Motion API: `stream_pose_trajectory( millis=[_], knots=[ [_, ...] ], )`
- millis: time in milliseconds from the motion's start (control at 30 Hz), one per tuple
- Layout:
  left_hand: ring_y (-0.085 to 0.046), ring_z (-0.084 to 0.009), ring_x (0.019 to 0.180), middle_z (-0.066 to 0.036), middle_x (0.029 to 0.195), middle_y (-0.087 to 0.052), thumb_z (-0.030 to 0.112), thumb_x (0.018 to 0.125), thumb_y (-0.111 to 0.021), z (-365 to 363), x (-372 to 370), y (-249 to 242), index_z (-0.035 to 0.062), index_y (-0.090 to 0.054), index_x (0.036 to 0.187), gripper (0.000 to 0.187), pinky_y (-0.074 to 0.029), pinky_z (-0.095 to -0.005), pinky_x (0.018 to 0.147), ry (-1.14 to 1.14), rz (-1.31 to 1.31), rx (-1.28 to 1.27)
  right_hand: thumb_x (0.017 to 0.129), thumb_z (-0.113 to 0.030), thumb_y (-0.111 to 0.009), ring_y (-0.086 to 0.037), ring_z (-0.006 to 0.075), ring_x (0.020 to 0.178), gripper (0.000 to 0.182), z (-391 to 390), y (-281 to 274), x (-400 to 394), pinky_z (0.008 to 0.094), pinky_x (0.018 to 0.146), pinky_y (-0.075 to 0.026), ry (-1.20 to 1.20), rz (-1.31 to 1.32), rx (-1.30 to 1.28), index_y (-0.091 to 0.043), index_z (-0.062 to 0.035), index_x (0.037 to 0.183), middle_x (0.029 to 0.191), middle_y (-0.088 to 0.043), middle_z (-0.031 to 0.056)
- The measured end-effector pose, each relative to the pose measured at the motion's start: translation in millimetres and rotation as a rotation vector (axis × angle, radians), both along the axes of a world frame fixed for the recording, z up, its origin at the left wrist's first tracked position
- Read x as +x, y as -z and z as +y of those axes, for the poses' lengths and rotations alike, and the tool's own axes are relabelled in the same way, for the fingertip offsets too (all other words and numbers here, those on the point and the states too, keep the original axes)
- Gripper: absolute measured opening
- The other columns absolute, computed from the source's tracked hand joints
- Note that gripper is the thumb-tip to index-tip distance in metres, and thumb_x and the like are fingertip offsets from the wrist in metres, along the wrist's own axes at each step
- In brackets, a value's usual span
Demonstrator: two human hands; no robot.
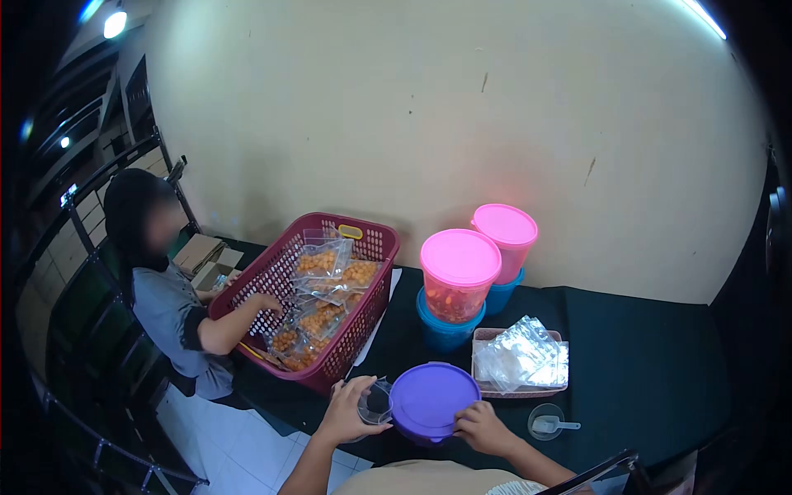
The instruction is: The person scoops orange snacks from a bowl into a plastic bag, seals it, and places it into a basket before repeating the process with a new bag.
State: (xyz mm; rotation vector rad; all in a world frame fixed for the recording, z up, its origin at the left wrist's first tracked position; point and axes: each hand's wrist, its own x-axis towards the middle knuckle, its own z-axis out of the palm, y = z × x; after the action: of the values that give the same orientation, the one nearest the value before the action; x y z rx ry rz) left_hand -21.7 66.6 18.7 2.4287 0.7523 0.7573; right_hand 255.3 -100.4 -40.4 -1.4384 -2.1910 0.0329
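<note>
At the table's front edge is a round container with a purple lid (435,399). Just left of it, my left hand (351,410) has its fingers wrapped round a clear plastic cup (376,402). My right hand (478,427) pinches the right front rim of the purple lid with curled fingers. A clear round dish (544,421) with a small white scoop (557,425) lies to the right of my right hand. Behind it sits a shallow pink basket (528,394) holding clear and silvery plastic bags (528,355).
A maroon basket (346,367) with bags of orange snacks (322,309) stands at the left; a co-worker (177,297) reaches into it. Two pink-lidded tubs (460,258) (505,226) stand on blue containers (450,330) near the wall. Open cardboard (216,268) lies beside the co-worker.
</note>
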Motion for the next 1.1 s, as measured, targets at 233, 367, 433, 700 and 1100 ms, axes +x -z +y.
stream_pose_trajectory(
  millis=[233, 367, 433, 700, 1100],
  knots=[
    [-0.053, -0.0281, 0.107, -0.013, 0.129, -0.048, 0.036, 0.047, -0.090, 10, -34, -2, 0.0074, -0.041, 0.133, 0.103, -0.039, -0.0424, 0.097, -0.056, 0.019, 0.003, 0.067, -0.010, -0.075, -0.050, 0.0288, 0.098, 0.023, 14, -119, 32, 0.0436, 0.090, -0.037, 0.223, 0.077, 0.115, -0.062, -0.0119, 0.087, 0.101, -0.056, 0.0046],
    [-0.056, -0.0266, 0.107, -0.011, 0.132, -0.047, 0.041, 0.048, -0.089, 19, -43, 0, 0.0087, -0.040, 0.134, 0.103, -0.030, -0.0487, 0.103, -0.059, 0.011, -0.064, 0.069, -0.009, -0.073, -0.048, 0.0307, 0.103, 0.020, 66, -135, 58, 0.0478, 0.094, -0.033, 0.427, -0.083, 0.413, -0.062, -0.0102, 0.085, 0.102, -0.055, 0.0061],
    [-0.059, -0.0253, 0.107, -0.008, 0.132, -0.048, 0.046, 0.050, -0.088, 18, -47, 5, 0.0104, -0.041, 0.134, 0.103, -0.021, -0.0549, 0.108, -0.054, 0.033, -0.127, 0.072, -0.015, -0.072, -0.049, 0.0293, 0.104, 0.018, 114, -134, 75, 0.0465, 0.094, -0.034, 0.470, -0.166, 0.453, -0.062, -0.0106, 0.086, 0.103, -0.056, 0.0059],
    [-0.055, -0.0266, 0.115, -0.008, 0.133, -0.048, 0.046, 0.050, -0.088, 27, -38, 25, 0.0121, -0.042, 0.134, 0.102, -0.019, -0.0538, 0.109, 0.050, 0.076, -0.179, 0.077, -0.021, -0.069, -0.051, 0.0253, 0.104, 0.020, 217, -104, 119, 0.0449, 0.095, -0.035, 0.579, -0.163, 0.298, -0.062, -0.0105, 0.093, 0.106, -0.057, 0.0042],
    [-0.059, -0.0272, 0.107, -0.011, 0.133, -0.049, 0.035, 0.046, -0.091, 49, -31, 40, 0.0118, -0.038, 0.139, 0.110, -0.025, -0.0536, 0.107, 0.067, 0.154, -0.437, 0.077, -0.036, -0.071, -0.050, 0.0343, 0.113, 0.056, -65, 41, 120, 0.0513, 0.091, -0.043, 1.400, -0.002, -0.467, -0.052, -0.0087, 0.122, 0.121, -0.055, 0.0136]
  ],
)
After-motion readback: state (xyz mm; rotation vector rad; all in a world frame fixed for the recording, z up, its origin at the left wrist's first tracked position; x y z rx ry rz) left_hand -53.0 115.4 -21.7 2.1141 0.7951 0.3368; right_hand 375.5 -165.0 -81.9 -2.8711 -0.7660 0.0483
